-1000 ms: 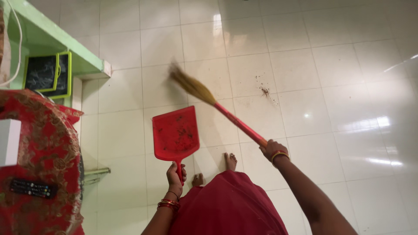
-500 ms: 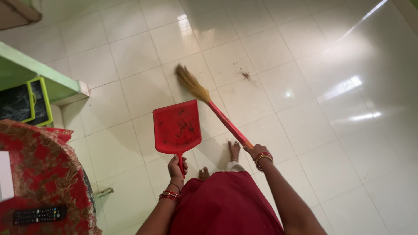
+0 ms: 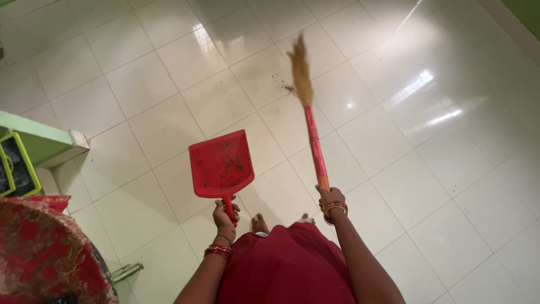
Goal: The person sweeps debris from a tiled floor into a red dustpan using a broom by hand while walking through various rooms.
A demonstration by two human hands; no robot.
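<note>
The right hand (image 3: 331, 197) is wrapped tight around the end of a broom (image 3: 311, 121) with a red, banded handle and a tuft of straw-coloured bristles. The broom reaches straight out ahead, and its bristle tip lies just beside a small scatter of dark dirt (image 3: 288, 87) on the floor. The bristles look blurred. The left hand (image 3: 225, 214) is closed around the short handle of a red dustpan (image 3: 220, 166), a flat scoop with a raised rim; it is held tilted above the floor and dark specks lie on its inner face. Both wrists carry red and gold bangles. The dustpan and the broom are apart, the pan to the left of the broom's handle.

The floor (image 3: 439, 180) is made of large, glossy, off-white tiles with thin grey joints, and bright patches of light reflect off it on the right. The person's maroon garment (image 3: 287, 264) fills the lower middle, with bare toes showing just beyond its hem.

At the left edge, a pale green shelf (image 3: 39, 143) juts in, with a dark, lime-framed panel (image 3: 17, 169) under it. Below that sits a round table covered by a red and gold patterned cloth (image 3: 45, 253). Ahead and to the right, the tiles stretch open to a strip of skirting at the top right corner.
</note>
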